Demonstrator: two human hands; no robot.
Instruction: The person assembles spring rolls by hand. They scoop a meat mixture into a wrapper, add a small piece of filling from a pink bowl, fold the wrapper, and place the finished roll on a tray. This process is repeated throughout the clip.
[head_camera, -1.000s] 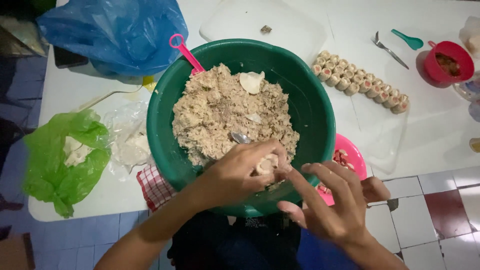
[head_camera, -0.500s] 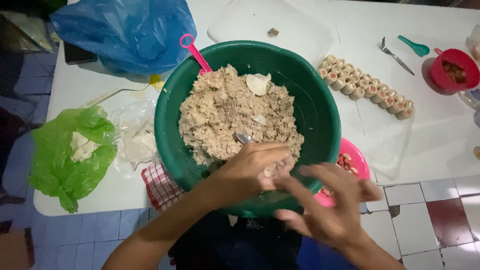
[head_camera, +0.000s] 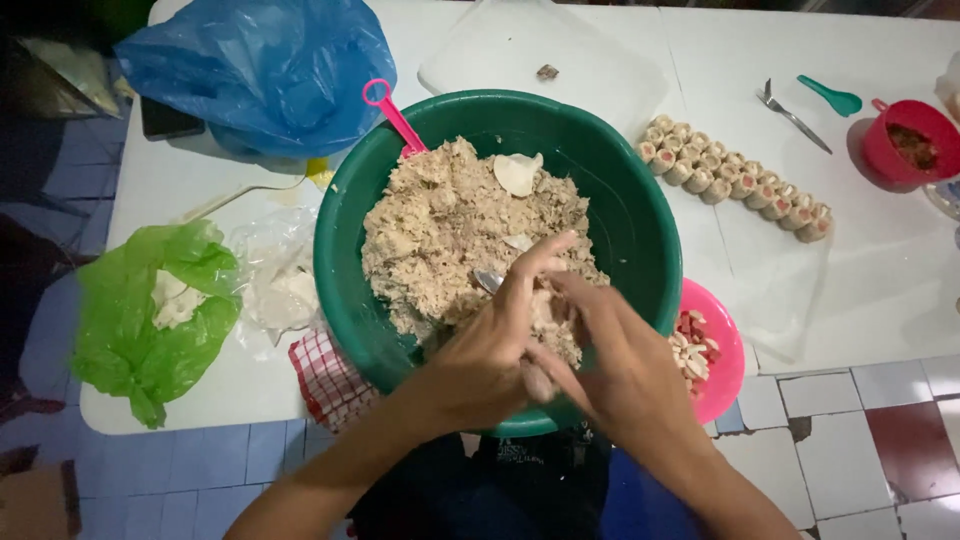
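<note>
head view: your left hand (head_camera: 490, 350) and right hand (head_camera: 610, 365) have closed in on each other since a second ago, when the right one hovered apart by the rim. now they meet over the near edge of the green bowl (head_camera: 640, 230), fingers (head_camera: 545, 255) curled narrow around a small pale lump, probably a wrapper with a bit of the minced filling (head_camera: 450, 240); what exactly sits inside the grip you cannot tell. a metal spoon (head_camera: 488, 280) pokes out of the filling just beside your left hand. that coming together reads as a piece being pinched into shape. to your right, a row of finished dumplings (head_camera: 735, 185) lies on the white counter (head_camera: 890, 290), and the pink bowl (head_camera: 725, 370) of chopped bits sits touching the green one. the green bag (head_camera: 140, 320) with wrappers lies to the left.
</note>
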